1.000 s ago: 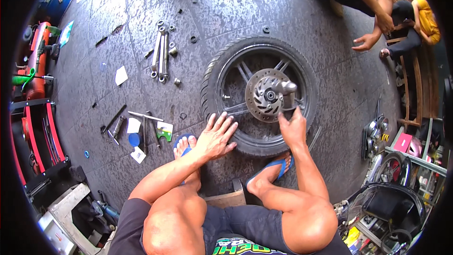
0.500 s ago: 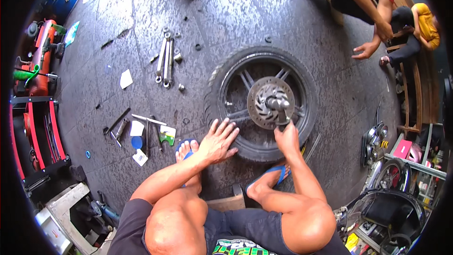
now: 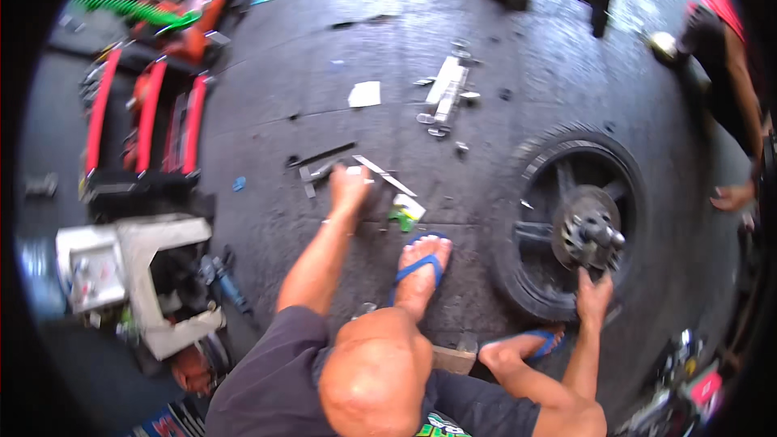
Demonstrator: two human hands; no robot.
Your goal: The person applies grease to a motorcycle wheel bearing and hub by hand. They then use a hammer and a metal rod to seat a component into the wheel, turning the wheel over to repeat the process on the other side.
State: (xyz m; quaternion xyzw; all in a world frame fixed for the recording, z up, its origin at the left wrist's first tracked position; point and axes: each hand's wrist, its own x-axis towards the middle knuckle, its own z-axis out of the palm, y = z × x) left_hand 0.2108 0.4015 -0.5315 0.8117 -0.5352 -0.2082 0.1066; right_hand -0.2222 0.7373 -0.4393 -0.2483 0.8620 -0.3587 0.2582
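Note:
The wheel lies on the floor at right, with a brake disc and a metal fitting at its hub. My right hand is closed on the lower end of that fitting. My left hand is down among loose tools at centre-left, beside a dark bar and a pale rod; motion blur hides what its fingers are doing. A green-and-white packet lies nearby. Several wrenches lie left of the wheel, further off.
Red rack, orange machine with green hose and pale frame line the left. A co-worker's hand is at the right, near the wheel. A wooden block is between my feet. Parts pile at lower right.
My head has turned left, shifting the scene rightward. My left hand left the tyre and reached to the loose tools. My right hand closed on the hub fitting and stays there.

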